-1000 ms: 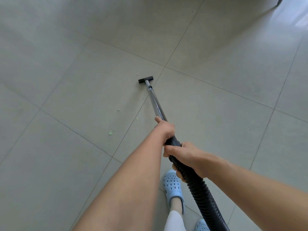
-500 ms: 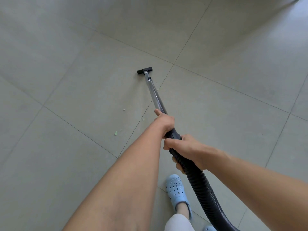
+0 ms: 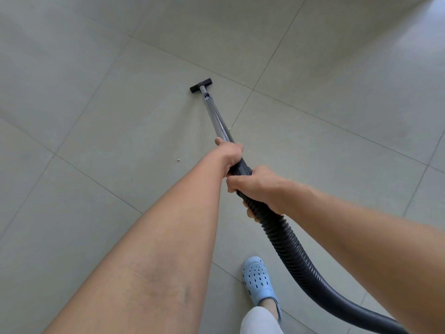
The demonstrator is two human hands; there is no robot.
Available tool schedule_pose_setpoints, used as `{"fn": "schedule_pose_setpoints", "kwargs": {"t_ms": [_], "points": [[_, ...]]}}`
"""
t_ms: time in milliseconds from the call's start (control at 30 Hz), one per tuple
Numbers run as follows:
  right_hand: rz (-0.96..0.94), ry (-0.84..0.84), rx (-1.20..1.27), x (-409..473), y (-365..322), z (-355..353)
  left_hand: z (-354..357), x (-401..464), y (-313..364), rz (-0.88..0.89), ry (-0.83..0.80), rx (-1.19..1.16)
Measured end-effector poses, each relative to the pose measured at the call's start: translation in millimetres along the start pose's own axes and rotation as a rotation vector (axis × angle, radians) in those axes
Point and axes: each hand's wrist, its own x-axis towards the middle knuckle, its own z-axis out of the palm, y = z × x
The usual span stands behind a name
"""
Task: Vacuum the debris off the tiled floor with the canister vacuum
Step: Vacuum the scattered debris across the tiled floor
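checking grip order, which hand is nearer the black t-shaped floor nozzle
Left. The left hand grips the shiny metal wand farther down toward the black T-shaped floor nozzle; the right hand holds the black ribbed hose end behind it.

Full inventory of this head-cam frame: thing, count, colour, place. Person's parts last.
floor tiles: many, pale grey-green, fill the view, thin dark joints
floor nozzle: 1, black, on the tile at upper centre
wand: 1, shiny metal, runs from the nozzle back to the hands
hose: 1, black ribbed, from the hands off the lower right edge
debris speck: 1, whitish, on the tile left of the wand
debris bit: 1, greenish, tiny, by the tile joint right of the wand
clog: 1, light blue, bottom centre
left hand: 1, grips the wand, forward
right hand: 1, grips the hose end, behind the left
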Motion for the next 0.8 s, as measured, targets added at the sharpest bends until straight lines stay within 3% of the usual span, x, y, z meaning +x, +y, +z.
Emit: {"fn": "schedule_pose_setpoints", "kwargs": {"t_ms": [267,567,800], "points": [[0.008,0.025,-0.034,-36,56,0,39,-39,-35,-0.001,-0.025,-0.040],[-0.105,0.092,-0.156,-99,159,6,107,-108,-106,0.001,-0.073,-0.079],[-0.071,0.091,-0.170,-142,238,14,158,-157,-162,-0.011,-0.094,-0.073]]}}
